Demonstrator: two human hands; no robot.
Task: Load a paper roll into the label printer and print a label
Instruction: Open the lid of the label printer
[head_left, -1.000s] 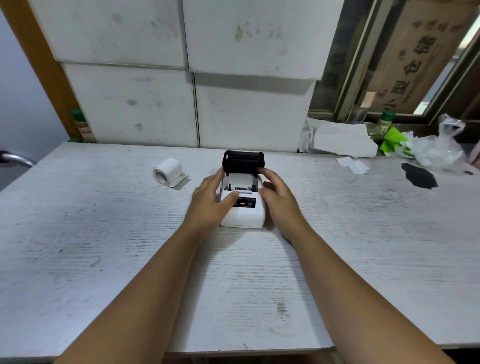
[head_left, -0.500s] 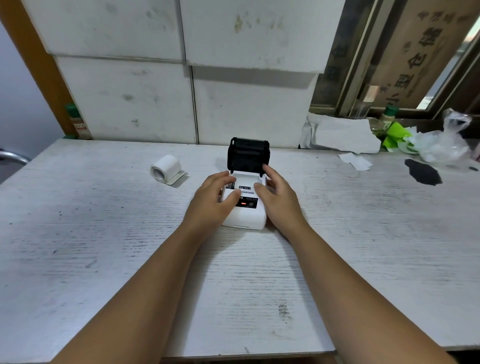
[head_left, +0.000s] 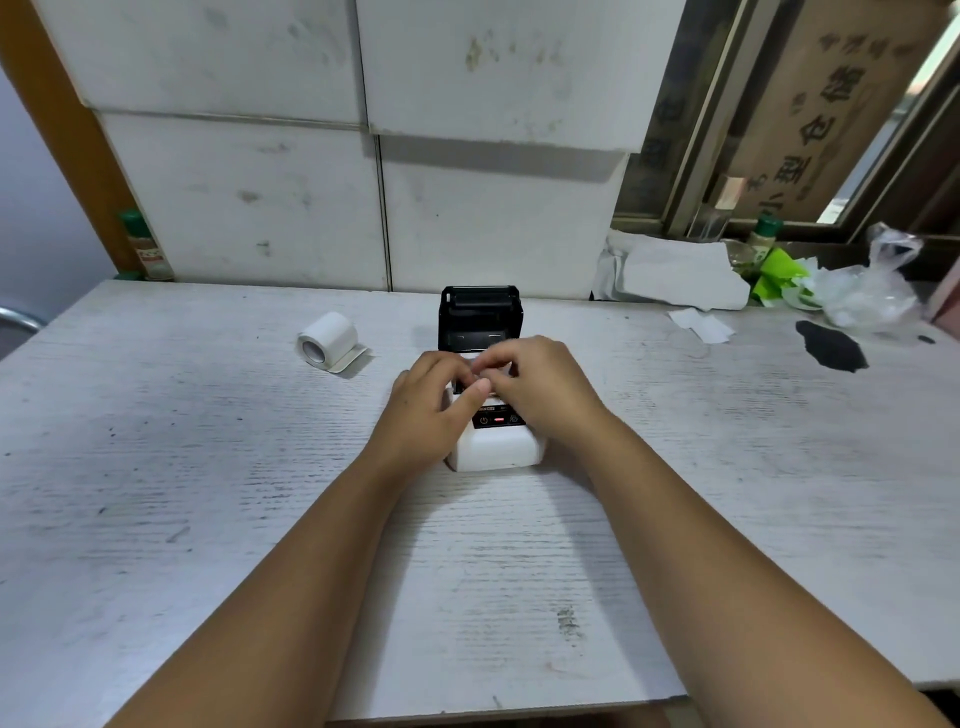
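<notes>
At about ten o'clock from the printer, the small white paper roll (head_left: 328, 341) is lying on its side on the pale, scuffed wooden table (head_left: 182, 467), well apart from your hands, with its loose end trailing flat toward you; it is waiting there because the bay is not yet ready to take it; your left hand (head_left: 427, 415) is resting against the left flank of the small white label printer with the black control strip (head_left: 493, 441), fingers curled, thumb reaching across toward the middle, probably steadying the body so it does not slide; the black hinged lid (head_left: 479, 316) is standing upright at twelve o'clock, propped open to expose the paper bay; your right hand (head_left: 540, 387) is hovering over that bay from the three o'clock side, fingertips bunched and meeting the left thumb; whether they are pinching something inside I cannot tell, since the hands are hiding the bay; the roll is not yet loaded, so I judge you are preparing the compartment.
</notes>
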